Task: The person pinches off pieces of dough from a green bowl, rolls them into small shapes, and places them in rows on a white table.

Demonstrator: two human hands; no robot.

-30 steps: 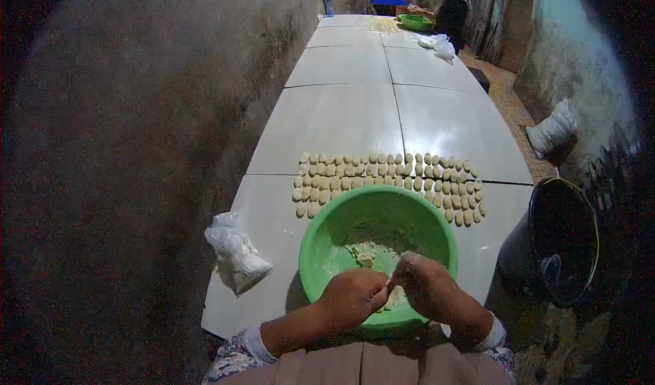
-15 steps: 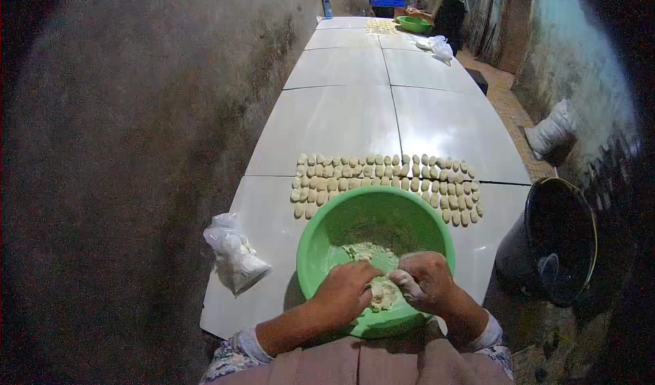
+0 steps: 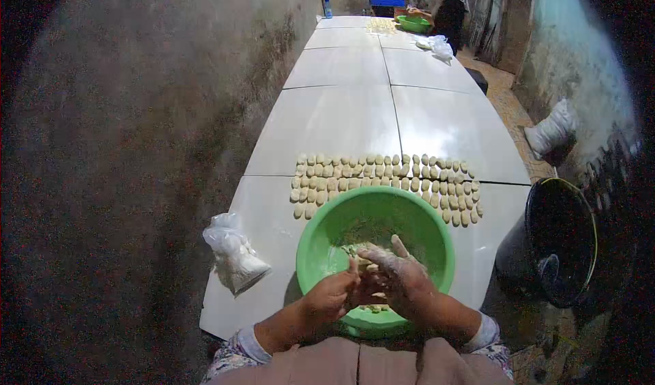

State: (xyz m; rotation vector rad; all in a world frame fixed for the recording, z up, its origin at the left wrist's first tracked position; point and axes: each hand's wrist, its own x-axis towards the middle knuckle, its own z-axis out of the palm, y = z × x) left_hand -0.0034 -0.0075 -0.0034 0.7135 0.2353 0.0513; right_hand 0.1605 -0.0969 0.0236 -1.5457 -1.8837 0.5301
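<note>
A green basin stands at the near end of the white table, with pale dough partly visible inside it. Over the basin, my left hand is curled on the left side; what lies in its palm is hidden. My right hand faces it, floury, with its thumb raised and fingers spread toward my left hand. A bit of pale dough seems to lie between the two hands. Behind the basin, rows of small oval dough pieces lie on the table.
A plastic bag of white powder rests on the left of the table. A dark bucket stands to the right. At the far end are another green basin, a bag, a blue crate and a person in dark clothing.
My right hand has opened from a closed shape, its thumb now raised and fingers reaching left. My left hand has shifted slightly down and left.
</note>
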